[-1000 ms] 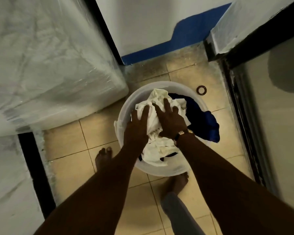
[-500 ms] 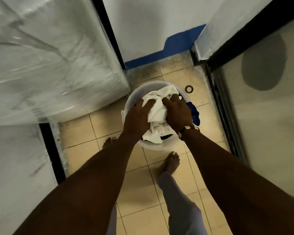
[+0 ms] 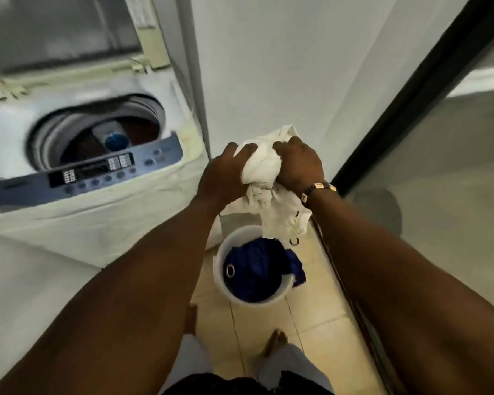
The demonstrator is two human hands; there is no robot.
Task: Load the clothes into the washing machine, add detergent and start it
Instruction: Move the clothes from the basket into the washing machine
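Note:
Both hands hold a bundle of white clothes [image 3: 264, 172] lifted above the white bucket [image 3: 221, 277] on the floor. My left hand [image 3: 223, 173] grips its left side and my right hand [image 3: 298, 165], with a wristband, grips its right side; loose fabric hangs below. A blue garment [image 3: 257, 269] stays in the bucket, partly draped over its right rim. The top-loading washing machine [image 3: 92, 203] stands to the left with its lid up. Its drum [image 3: 97, 132] is open, with dark fabric and a blue-capped part inside. Its control panel [image 3: 89, 173] faces me.
A white wall [image 3: 283, 67] rises behind the bucket. On the right runs a black door frame [image 3: 405, 92] with a glass panel [image 3: 454, 172]. A small dark ring [image 3: 294, 241] lies on the beige tiles [image 3: 311, 323]. My bare feet stand just behind the bucket.
Both hands have lifted the white clothes up out of the bucket. My view has risen, bringing the open washing machine into sight on the left.

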